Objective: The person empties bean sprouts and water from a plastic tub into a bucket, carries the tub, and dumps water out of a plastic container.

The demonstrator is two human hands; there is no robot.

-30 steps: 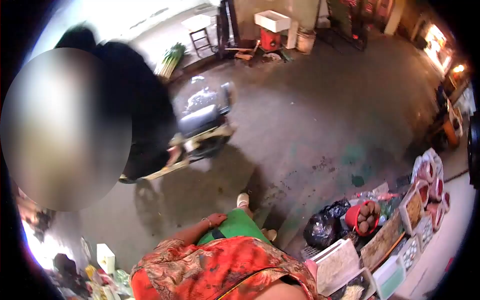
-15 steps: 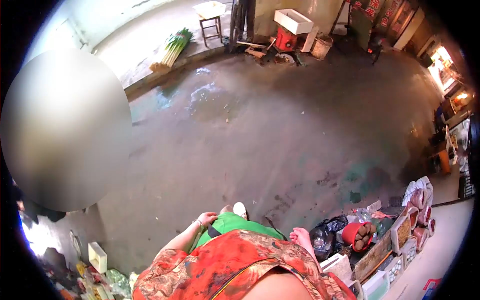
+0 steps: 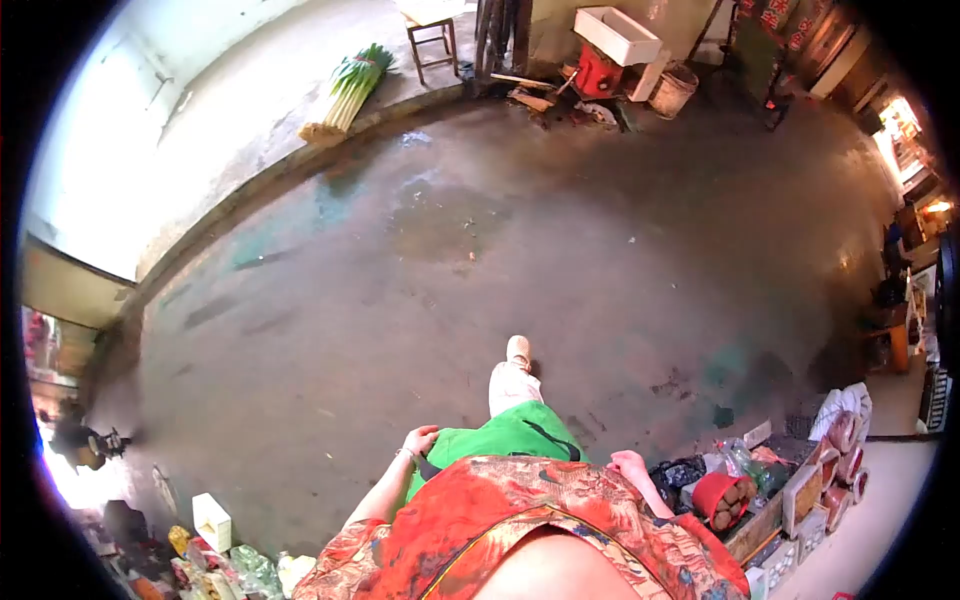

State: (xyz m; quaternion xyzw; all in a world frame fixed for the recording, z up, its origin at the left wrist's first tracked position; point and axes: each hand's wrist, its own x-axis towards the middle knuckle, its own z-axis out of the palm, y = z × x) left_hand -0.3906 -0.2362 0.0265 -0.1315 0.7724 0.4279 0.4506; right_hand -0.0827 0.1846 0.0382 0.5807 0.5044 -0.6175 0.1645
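Observation:
My left hand hangs beside the green apron, close to its left edge, with the fingers curled in; whether it pinches the cloth is too small to tell. A bracelet is on that wrist. On the other side, my right hand is held low with its fingers curled, near a black plastic bag and a red bucket of brown round items. Nothing shows in it. One foot in a light shoe is stretched forward on the floor.
Green leeks lie on the raised ledge at the upper left, near a wooden stool. A white basin sits over a red container by the far wall. Boxes of goods line the right side; a white box stands lower left.
The person and vehicle on the left have gone out of view. My right hand has come into sight since the first frame. One foot is farther forward, and the view has shifted.

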